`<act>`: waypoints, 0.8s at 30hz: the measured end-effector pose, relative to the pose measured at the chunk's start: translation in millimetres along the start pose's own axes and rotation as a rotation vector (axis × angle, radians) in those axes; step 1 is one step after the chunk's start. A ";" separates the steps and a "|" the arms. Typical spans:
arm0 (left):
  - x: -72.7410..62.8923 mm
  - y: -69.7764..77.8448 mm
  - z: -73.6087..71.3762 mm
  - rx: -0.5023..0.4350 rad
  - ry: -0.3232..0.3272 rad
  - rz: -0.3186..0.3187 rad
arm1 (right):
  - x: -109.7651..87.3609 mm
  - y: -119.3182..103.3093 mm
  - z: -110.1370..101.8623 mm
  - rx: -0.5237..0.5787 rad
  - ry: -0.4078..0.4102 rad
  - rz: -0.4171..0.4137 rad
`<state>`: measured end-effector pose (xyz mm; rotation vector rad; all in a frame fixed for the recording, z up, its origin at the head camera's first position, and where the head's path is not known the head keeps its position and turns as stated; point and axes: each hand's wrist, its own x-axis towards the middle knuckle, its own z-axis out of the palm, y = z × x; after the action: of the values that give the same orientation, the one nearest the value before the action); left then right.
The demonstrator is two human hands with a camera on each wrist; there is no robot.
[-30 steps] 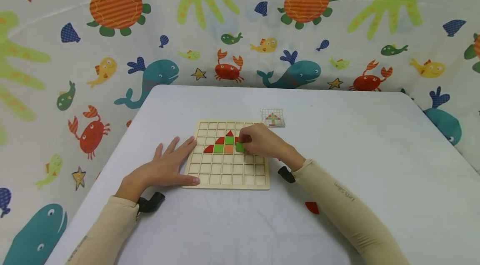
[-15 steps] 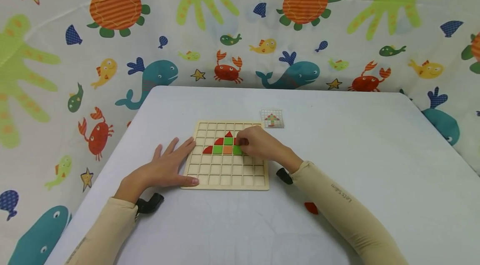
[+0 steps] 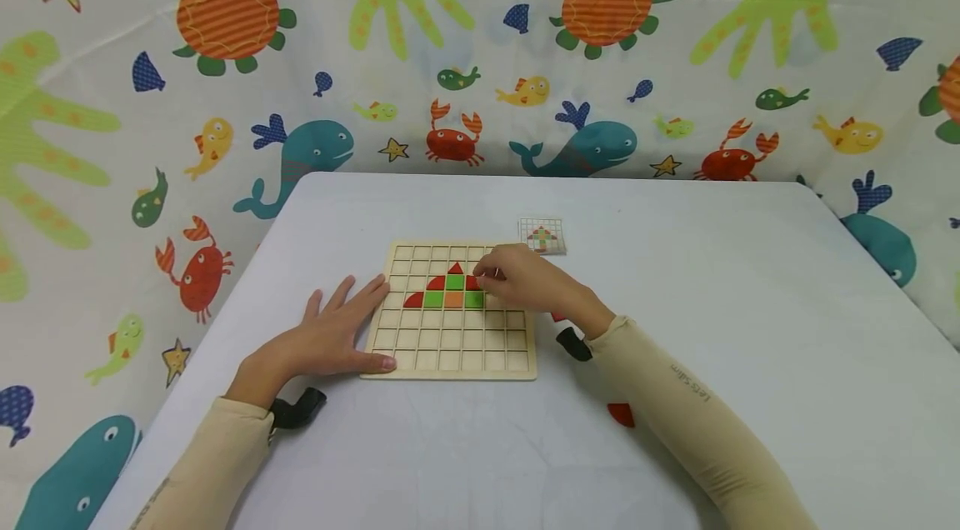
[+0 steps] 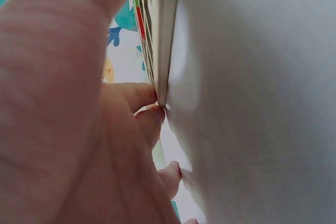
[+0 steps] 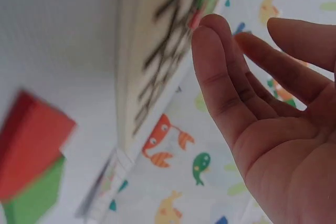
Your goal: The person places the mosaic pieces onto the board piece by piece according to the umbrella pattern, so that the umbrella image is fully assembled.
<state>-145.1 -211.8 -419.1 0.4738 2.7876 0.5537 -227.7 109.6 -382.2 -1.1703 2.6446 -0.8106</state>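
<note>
Two slips look possible: the right hand (image 3: 525,276), its fingers loosely bent and apparently holding nothing, is so near the red curved-edge tile (image 3: 471,283) and green square tile (image 3: 474,299) that a brush could tip either from its cell; and the left hand (image 3: 330,338), fingers straight and spread, touches only one side and corner, so a push might pivot the pale wooden gridded board (image 3: 450,338). That lies flat on the white-covered counter (image 3: 712,263), its tiles forming a stepped red-and-green shape around an orange square tile (image 3: 453,299), topped by a red triangle tile (image 3: 455,268).
</note>
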 end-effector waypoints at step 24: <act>-1.5 2.3 1.5 -0.009 0.013 -0.005 | -61.1 15.6 -54.9 -0.039 -0.119 0.155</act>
<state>-142.6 -209.8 -419.2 0.4628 2.7972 0.5700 -213.9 185.3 -349.4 -0.9745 2.6241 -0.6448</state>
